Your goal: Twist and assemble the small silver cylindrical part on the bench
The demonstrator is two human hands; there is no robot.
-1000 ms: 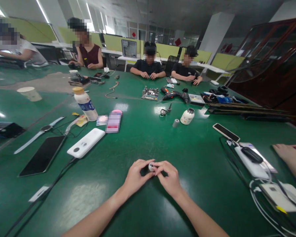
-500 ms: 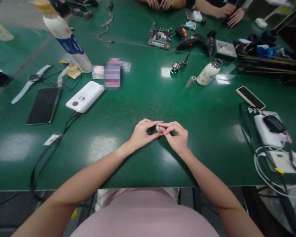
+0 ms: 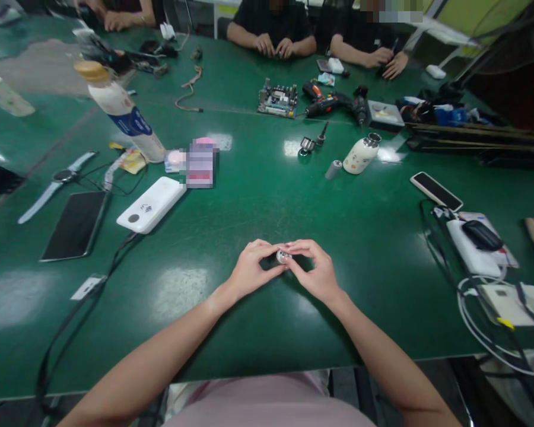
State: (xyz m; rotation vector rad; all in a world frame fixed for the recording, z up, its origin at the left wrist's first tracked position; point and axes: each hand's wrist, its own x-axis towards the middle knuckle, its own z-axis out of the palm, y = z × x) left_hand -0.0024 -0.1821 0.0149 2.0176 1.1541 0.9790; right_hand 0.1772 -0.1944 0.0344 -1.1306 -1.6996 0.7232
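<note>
A small silvery round metal part [image 3: 282, 257] is pinched between my two hands, just above the green table [image 3: 231, 207]. My left hand [image 3: 251, 270] grips its left side, thumb below and index finger above. From the right, my right hand [image 3: 315, 270] closes thumb and fingertips on the same part. Fingers cover much of it, so its exact kind cannot be made out. Farther off stand a small grey metal cylinder [image 3: 333, 169], a cream bottle with a printed pattern [image 3: 360, 154] and a shiny metal fitting [image 3: 307, 145].
Left are a tall bottle [image 3: 120, 112], a watch [image 3: 64, 176], a dark phone [image 3: 75, 225] and a white power bank [image 3: 152, 204] with a strap. Beyond lie a circuit board [image 3: 278, 99] and power drills [image 3: 323, 104]. Another phone [image 3: 436, 191] and cables lie right. People sit opposite.
The view has tilted up, so the table and hands appear lower. My right fingers have shifted on the metal part, with the index now above it and the thumb below. Both hands still hold it.
</note>
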